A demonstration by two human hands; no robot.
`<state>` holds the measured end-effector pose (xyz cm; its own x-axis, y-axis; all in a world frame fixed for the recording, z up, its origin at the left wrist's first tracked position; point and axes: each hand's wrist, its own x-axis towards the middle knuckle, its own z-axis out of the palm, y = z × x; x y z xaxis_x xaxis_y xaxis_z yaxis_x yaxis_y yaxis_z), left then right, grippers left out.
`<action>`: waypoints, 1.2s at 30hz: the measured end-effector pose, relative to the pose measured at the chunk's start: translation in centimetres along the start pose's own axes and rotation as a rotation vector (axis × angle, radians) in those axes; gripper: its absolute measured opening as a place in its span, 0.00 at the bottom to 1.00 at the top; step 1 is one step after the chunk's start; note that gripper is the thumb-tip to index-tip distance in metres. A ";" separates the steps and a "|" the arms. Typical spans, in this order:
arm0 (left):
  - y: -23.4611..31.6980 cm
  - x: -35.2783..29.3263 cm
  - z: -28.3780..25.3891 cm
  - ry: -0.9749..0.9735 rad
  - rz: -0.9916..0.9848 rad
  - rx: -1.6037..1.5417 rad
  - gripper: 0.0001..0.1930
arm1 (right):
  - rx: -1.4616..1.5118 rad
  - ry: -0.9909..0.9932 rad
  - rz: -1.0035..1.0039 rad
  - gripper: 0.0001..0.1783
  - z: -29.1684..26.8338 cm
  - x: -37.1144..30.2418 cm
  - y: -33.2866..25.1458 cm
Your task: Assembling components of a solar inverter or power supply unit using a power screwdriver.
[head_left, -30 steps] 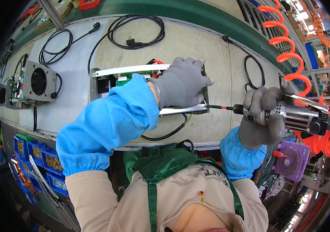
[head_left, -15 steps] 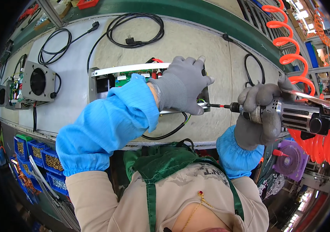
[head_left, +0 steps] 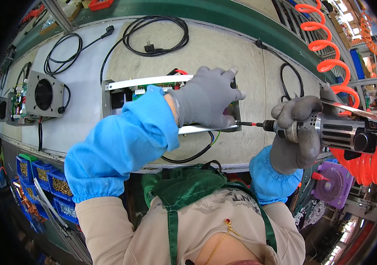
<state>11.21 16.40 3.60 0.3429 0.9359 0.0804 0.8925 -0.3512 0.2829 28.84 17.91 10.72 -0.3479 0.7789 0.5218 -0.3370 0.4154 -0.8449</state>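
Note:
My left hand (head_left: 210,95), in a grey glove, lies over the right end of an open metal chassis (head_left: 148,82) with its fingers spread. Its thumb reaches the near rail, and the palm hides much of the inside. A green circuit board (head_left: 167,85) shows between the rails. Wrapped round the body of a power screwdriver (head_left: 341,132) is my gloved right hand (head_left: 298,128). The driver lies level, its bit (head_left: 248,123) pointing left at the near right corner of the chassis. Whether a screw sits at the tip I cannot tell.
Coiled black power cords (head_left: 157,48) lie behind the chassis. Further left stand units with black fans (head_left: 43,93). Blue bins (head_left: 60,183) of small metal parts sit below the bench at left. An orange coiled hose (head_left: 325,44) hangs at right, above a purple fan (head_left: 331,183).
The left thumb has drawn in slightly at the near rail. The driver's bit has dropped a little toward me at the chassis corner. The orange hose has swung slightly left.

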 end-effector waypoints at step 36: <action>5.0 0.7 -6.6 0.364 0.297 -0.532 0.23 | 0.071 -0.130 -0.027 0.38 -0.2 3.4 -1.6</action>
<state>13.99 15.51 11.37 0.3472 0.7841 0.5145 0.4804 -0.6199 0.6205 28.31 19.99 13.82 -0.4467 0.6986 0.5589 -0.4070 0.3977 -0.8223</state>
